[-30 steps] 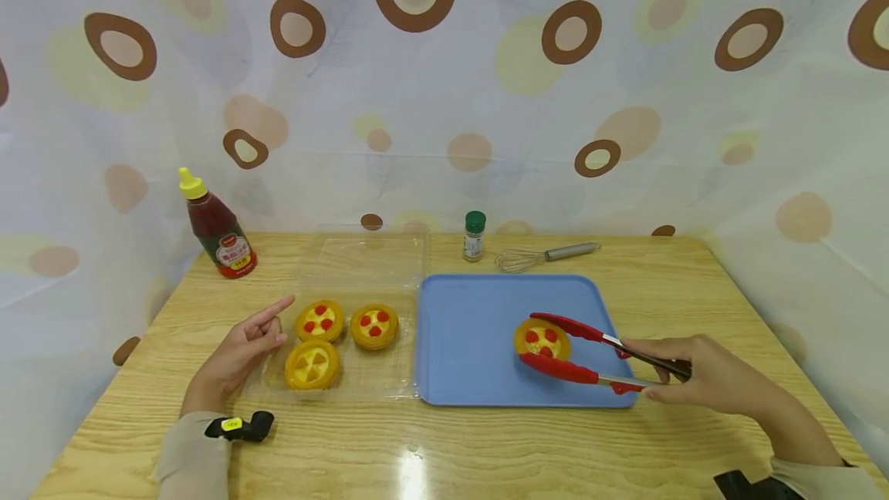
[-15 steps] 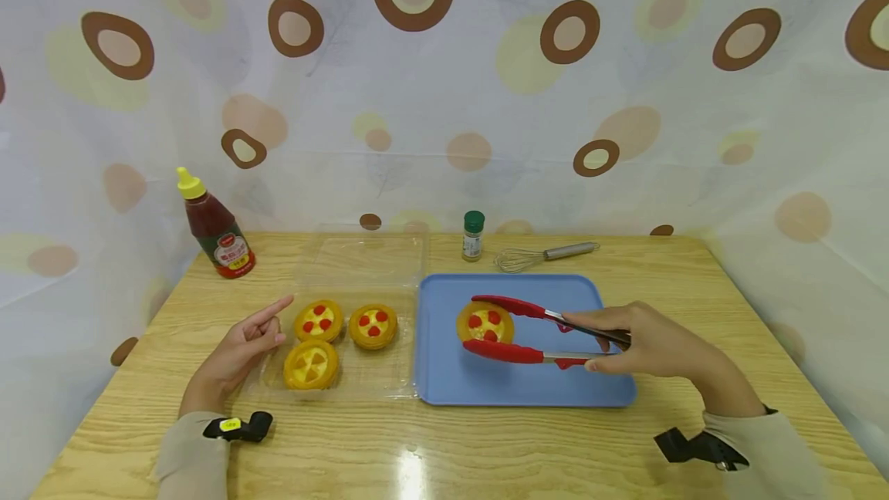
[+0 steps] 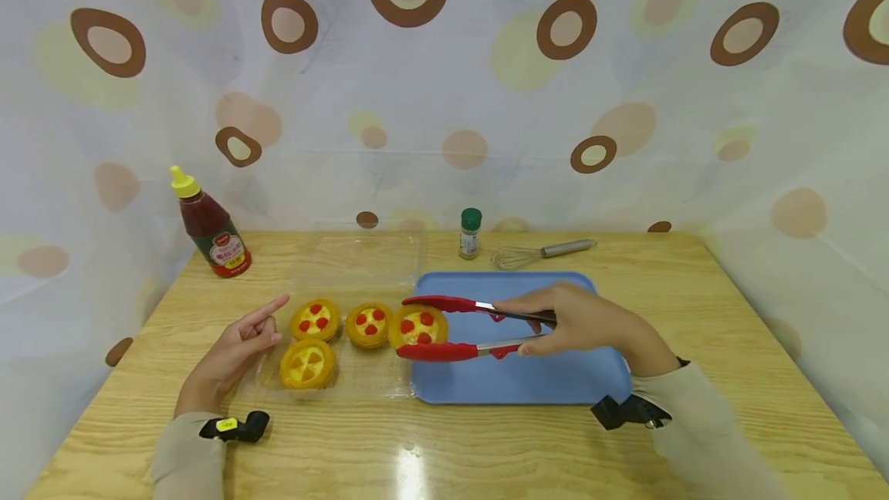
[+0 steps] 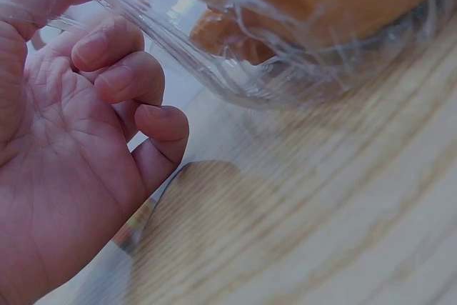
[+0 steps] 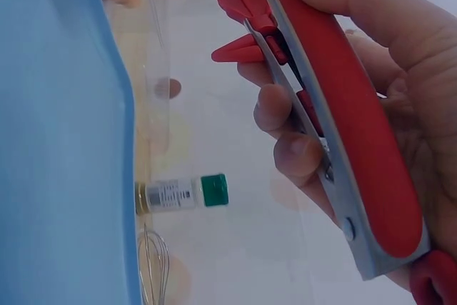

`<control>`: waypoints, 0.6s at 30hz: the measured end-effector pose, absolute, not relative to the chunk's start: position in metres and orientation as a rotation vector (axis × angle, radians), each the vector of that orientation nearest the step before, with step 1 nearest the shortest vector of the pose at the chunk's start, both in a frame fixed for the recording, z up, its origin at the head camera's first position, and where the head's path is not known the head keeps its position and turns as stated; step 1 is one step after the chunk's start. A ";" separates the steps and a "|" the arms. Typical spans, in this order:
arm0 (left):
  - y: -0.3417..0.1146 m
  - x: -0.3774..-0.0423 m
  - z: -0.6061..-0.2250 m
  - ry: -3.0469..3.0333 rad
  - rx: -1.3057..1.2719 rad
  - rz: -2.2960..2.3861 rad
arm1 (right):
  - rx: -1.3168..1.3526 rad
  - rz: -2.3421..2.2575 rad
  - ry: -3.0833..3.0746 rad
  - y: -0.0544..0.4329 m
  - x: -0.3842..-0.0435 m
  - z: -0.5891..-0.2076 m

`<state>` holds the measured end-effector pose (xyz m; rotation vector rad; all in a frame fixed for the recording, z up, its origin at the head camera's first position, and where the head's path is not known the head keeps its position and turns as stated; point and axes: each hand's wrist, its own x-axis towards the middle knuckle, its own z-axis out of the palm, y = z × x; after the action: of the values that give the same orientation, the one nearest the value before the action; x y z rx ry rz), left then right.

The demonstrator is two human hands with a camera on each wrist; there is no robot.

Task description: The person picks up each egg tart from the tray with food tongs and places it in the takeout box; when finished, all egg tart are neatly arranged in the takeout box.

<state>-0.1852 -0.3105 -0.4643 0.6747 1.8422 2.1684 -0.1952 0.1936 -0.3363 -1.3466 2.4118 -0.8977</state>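
Note:
My right hand (image 3: pixel 576 319) grips red-tipped tongs (image 3: pixel 444 351). An egg tart (image 3: pixel 419 328) with red dots is clamped between their tips, over the line where the clear plastic container (image 3: pixel 375 380) meets the blue tray (image 3: pixel 521 388). Inside the container lie two red-dotted tarts (image 3: pixel 316 321) and one with yellow wedges (image 3: pixel 308 365). At the container's left rim, my left hand (image 3: pixel 236 353) holds the plastic by thumb and fingers, its index finger extended. The left wrist view shows the other fingers (image 4: pixel 136 80) curled beside the rim. The right wrist view has the tongs' handles (image 5: pixel 343 105) within the right hand.
A ketchup bottle (image 3: pixel 215 230) with a yellow cap stands at the back left. Behind the tray are a green-capped shaker (image 3: pixel 470 234) and a metal whisk (image 3: pixel 542 253). The container's clear lid (image 3: pixel 361 257) lies folded back towards the patterned curtain (image 3: pixel 444 99).
My right hand has moved left with the tongs, carrying the tart from the tray's right half to the container's right edge. The left hand has stayed in place.

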 end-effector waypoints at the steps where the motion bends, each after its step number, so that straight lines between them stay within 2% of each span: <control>1: -0.310 -0.185 -0.464 1.837 0.678 2.171 | -1.345 -0.885 2.406 0.189 -0.196 -0.335; 18: -0.311 -0.186 -0.463 1.789 0.757 2.172 | -1.358 -0.707 2.299 0.133 -0.214 -0.334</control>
<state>-0.1865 -0.3105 -0.4634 0.7569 1.7894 2.1720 -0.2143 0.1325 -0.3336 -1.3579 2.2986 -0.7069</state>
